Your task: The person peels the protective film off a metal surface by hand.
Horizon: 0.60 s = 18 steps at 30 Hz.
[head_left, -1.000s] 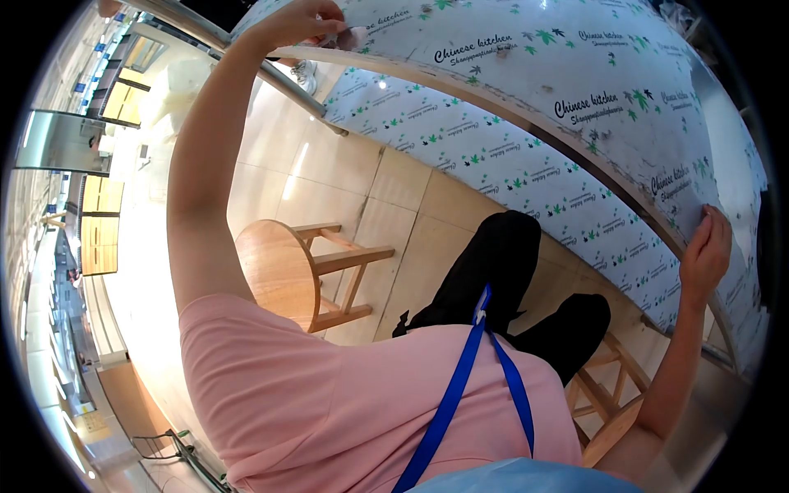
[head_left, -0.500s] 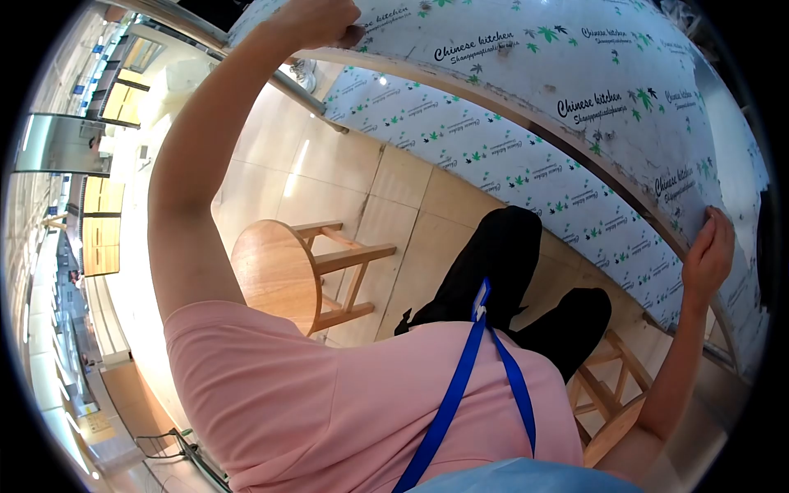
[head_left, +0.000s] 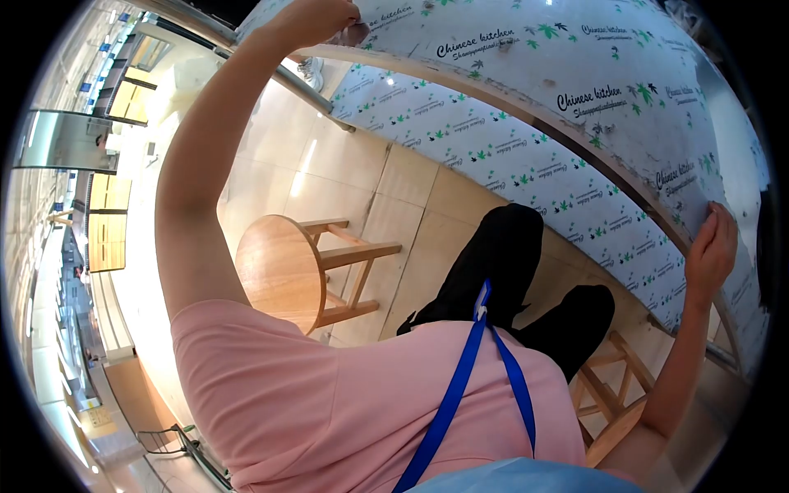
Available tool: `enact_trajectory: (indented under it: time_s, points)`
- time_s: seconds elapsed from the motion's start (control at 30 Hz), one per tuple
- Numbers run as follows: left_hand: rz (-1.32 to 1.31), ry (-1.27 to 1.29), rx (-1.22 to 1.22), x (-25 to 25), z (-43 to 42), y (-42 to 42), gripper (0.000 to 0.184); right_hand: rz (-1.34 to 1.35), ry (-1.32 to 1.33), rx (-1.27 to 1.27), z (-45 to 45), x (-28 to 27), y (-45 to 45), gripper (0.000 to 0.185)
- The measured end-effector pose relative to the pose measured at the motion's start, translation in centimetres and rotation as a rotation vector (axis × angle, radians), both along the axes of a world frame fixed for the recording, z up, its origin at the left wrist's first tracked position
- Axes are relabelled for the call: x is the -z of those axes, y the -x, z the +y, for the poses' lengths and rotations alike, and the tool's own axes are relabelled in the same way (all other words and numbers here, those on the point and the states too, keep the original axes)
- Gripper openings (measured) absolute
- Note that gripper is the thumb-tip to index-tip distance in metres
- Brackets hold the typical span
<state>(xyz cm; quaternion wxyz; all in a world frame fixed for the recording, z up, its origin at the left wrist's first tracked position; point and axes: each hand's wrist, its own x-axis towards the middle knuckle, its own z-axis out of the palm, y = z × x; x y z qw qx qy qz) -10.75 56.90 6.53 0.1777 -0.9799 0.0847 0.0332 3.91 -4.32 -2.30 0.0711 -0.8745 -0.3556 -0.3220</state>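
My left hand [head_left: 316, 20] is at the top of the view, at the near edge of a table [head_left: 493, 57] covered with white film printed with green leaves and "Chinese kitchen". Its fingers are curled closed; whatever they may hold is hidden. Farther right along the same edge rests my right hand [head_left: 712, 255], fingers extended, slightly bent and close together, with the tips touching the printed film. The film looks scuffed and wrinkled near the table's edge. A lower panel [head_left: 460, 135] with the same print shows beneath the tabletop.
A round wooden stool [head_left: 279, 275] stands on the tiled floor [head_left: 386, 214] beside me. Part of another wooden stool [head_left: 612, 386] shows under me. Metal rails [head_left: 316, 103] run under the table. A blue lanyard [head_left: 448, 403] hangs over my pink shirt.
The stool and floor have shifted slightly right in view as the camera moved. Both hands stay at the table's edge; the left fingers have shifted slightly.
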Motion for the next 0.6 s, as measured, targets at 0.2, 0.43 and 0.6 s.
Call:
enact_trajectory:
  time_s: [0.2,0.43,0.6]
  points:
    - [0.048,-0.285,-0.090,0.1,-2.0,-1.2,0.018,-0.022,0.012,-0.006,0.1,-0.3,0.1,0.025]
    - [-0.060,0.230,-0.014,-0.4,1.5,-0.8,0.017,-0.016,-0.005,0.021,0.3,-0.3,0.4,0.024]
    - [0.080,-0.002,-0.019,-0.7,0.1,-0.4,0.015,-0.017,-0.015,0.032,0.3,-0.1,0.3,0.024]
